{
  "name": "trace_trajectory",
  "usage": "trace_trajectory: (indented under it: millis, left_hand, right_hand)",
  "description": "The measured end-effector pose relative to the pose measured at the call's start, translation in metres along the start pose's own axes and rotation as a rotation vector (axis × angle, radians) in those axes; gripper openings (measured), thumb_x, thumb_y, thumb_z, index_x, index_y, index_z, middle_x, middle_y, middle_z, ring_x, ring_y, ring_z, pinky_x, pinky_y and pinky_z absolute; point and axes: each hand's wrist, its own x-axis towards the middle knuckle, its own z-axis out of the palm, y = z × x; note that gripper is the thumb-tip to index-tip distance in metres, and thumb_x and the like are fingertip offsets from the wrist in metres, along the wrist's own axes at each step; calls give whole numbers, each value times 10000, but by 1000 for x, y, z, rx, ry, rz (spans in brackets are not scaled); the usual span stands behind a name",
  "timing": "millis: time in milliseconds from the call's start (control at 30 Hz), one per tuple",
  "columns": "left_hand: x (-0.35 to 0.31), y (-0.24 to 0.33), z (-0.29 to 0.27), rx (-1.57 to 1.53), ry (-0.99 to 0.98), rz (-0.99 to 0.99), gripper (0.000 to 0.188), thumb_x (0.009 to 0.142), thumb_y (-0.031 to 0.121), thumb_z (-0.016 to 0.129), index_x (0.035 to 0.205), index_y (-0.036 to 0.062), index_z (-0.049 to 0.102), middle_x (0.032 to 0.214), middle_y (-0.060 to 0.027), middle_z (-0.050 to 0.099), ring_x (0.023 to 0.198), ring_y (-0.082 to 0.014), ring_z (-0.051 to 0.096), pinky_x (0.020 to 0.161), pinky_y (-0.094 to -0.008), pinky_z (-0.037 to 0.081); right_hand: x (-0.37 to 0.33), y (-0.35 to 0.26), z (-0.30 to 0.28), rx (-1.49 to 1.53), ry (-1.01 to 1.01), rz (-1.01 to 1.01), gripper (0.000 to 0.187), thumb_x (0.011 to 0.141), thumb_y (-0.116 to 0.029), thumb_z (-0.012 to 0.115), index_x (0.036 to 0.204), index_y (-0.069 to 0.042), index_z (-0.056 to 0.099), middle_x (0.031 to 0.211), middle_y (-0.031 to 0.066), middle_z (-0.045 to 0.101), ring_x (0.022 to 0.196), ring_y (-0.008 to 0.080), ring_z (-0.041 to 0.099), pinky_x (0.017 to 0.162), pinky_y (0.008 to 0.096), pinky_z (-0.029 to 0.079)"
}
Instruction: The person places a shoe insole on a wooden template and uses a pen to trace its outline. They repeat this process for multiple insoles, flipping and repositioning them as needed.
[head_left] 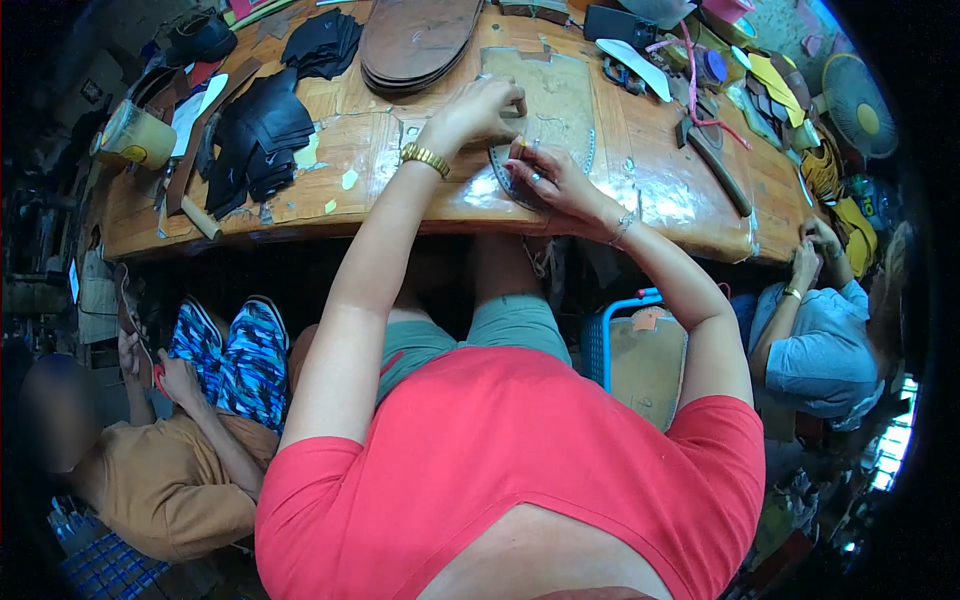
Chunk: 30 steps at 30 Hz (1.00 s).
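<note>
My left hand [480, 112], with a gold watch on its wrist, is over the tabletop with its fingers curled in a pinch. My right hand [560, 182] is close by, thumb and fingers pressed together. What either one holds is too small to make out. Under and between the hands lies a flat tan panel [553, 95] with a rounded near end. Its dark curved edge bears a row of light dots, and my right hand covers part of it.
Brown leather pieces [418, 45] and black leather pieces [262, 130] lie in stacks to the left. A hammer [715, 165] rests on the right. A blue basket [600, 345] stands below the table edge. One co-worker [170, 470] holds red-handled scissors at left; another [820, 340] sits at right.
</note>
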Motion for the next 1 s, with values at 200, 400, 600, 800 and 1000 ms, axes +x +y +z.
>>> trace_trajectory:
  millis: [200, 400, 600, 800, 1000]
  left_hand:
    - [-21, 10, 7, 136, 242, 20, 273, 699, 269, 734, 919, 128, 659, 924, -69, 636, 929, -273, 609, 785, -417, 410]
    - [-33, 8, 8, 79, 179, -29, 242, 748, 277, 699, 929, 124, 650, 956, -47, 628, 1010, -255, 580, 852, -428, 375]
    - [-54, 1, 5, -3, 116, -13, 351, 811, 311, 634, 1125, 155, 649, 1205, -33, 563, 1178, -230, 509, 988, -494, 303]
    - [-62, -7, 8, -34, -8, -43, 450, 872, 365, 580, 1313, 277, 552, 1433, -19, 433, 1400, -238, 291, 1078, -622, 78]
    - [-68, -16, 13, -37, 59, -72, 505, 786, 482, 621, 1278, 380, 574, 1459, -82, 395, 1436, -331, 164, 1068, -670, -30]
  right_hand:
    - [-1, 17, 3, 393, 66, 301, 200, 964, -186, 559, 933, 11, 578, 683, 31, 590, 604, 119, 544, 550, 306, 441]
    - [-2, 4, 6, -154, 45, -128, 143, 929, -151, 578, 981, -19, 563, 763, 206, 591, 690, 405, 574, 597, 397, 447]
    - [4, 2, 5, 16, 17, 38, 152, 961, -158, 537, 939, -8, 548, 697, 150, 579, 598, 255, 577, 573, 379, 440]
    - [6, 7, 8, 249, 91, 233, 173, 971, -163, 532, 900, -9, 565, 676, 77, 590, 610, 157, 570, 561, 342, 442]
    - [8, 1, 8, 258, 105, 342, 220, 968, -177, 531, 866, 13, 577, 663, 108, 592, 610, 174, 568, 580, 340, 456]
